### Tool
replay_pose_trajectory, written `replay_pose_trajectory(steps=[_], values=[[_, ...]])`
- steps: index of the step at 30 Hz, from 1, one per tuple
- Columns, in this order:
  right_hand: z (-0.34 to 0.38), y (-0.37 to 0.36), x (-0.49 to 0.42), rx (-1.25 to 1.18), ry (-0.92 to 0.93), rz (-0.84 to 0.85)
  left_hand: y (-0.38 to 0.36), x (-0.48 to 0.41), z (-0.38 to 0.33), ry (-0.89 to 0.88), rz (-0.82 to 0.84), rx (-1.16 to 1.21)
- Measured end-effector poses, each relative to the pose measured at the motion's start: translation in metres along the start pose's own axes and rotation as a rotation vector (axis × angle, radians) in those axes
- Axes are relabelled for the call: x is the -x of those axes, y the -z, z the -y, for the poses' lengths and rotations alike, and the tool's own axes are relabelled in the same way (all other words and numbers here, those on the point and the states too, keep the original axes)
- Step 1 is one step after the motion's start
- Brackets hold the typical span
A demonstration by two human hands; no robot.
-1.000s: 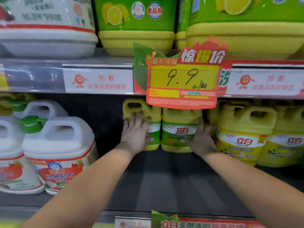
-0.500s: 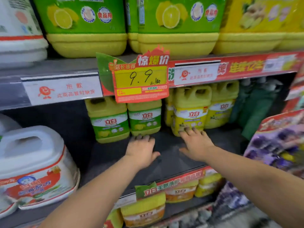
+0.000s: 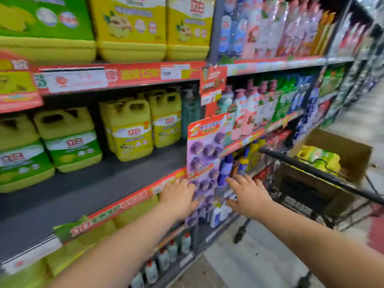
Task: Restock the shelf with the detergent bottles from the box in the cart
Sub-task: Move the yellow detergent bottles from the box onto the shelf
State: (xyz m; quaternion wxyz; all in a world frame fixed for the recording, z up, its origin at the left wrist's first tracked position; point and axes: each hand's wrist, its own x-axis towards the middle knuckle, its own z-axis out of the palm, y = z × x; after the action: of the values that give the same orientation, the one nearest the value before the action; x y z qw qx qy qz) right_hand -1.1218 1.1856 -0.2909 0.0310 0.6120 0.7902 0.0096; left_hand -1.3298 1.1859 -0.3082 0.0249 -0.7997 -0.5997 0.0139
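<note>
Yellow detergent bottles (image 3: 133,132), labels seemingly 立白

Single head view, close to the shelf (image 3: 99,183), seemingly angled down-right toward the cart (image 3: 311,171).

hanging card: purple blister-pack strip (image 3: 204,154), red header, hangs upright at the bay divider, packs in rows
promo: red tag (image 3: 213,80) above it on the same upright, print blurred
right bay: pink-and-white pump bottles (image 3: 249,113) upright in a row, green bottles (image 3: 284,100) next along
left of divider: teal bottles (image 3: 190,117), dim
bottom row: white bottles with red caps (image 3: 164,258), upright
floor (image 3: 249,256): pale, speckled
</note>
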Motion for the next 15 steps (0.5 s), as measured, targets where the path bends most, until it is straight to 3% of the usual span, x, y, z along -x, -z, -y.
replay_pose_trajectory(steps=[8, 15], values=[[-0.218, -0.020, 0.190, -0.027, -0.414, 0.096, 0.001, -0.018, -0.273, -0.352, 0.030, 0.038], [-0.318, -0.030, 0.287, -0.104, -0.630, 0.067, 0.021, -0.023, -0.421, -0.578, 0.011, -0.005]])
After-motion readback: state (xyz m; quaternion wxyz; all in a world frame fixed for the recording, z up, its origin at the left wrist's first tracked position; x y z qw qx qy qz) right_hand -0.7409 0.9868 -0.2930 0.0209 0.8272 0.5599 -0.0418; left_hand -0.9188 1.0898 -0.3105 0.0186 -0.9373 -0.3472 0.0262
